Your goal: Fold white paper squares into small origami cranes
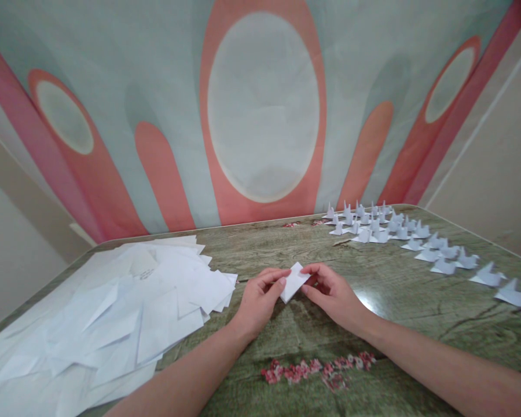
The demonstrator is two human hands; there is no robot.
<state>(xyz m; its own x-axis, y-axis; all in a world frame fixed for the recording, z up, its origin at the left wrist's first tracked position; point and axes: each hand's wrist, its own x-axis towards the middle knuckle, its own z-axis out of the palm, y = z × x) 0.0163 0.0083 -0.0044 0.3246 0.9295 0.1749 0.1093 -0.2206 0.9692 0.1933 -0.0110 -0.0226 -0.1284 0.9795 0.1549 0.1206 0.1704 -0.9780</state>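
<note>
Folded white paper [294, 282] sits between the two hands, near the middle of the tabletop [286, 330]; it is a small piece, turned with one corner pointing away; the left hand [260, 295] pinches its left side, thumb and fingertips at the edge; the right hand [332, 294] grips the opposite side, fingertips near the upper corner and thumb lower down; whether the paper touches the surface beneath, I cannot tell.

To the left, loose white sheets [169, 284] lie in a wide, overlapping pile, some corners jutting toward the left hand; faint marks show on one of them; to the right, well apart from the right hand, white paper birds [428, 255] stand in slanting rows toward the far right edge; pink flowers [316, 369] are printed between the forearms; behind rises a pale green backdrop [260, 104] with coral shapes and a large whitish oval.
</note>
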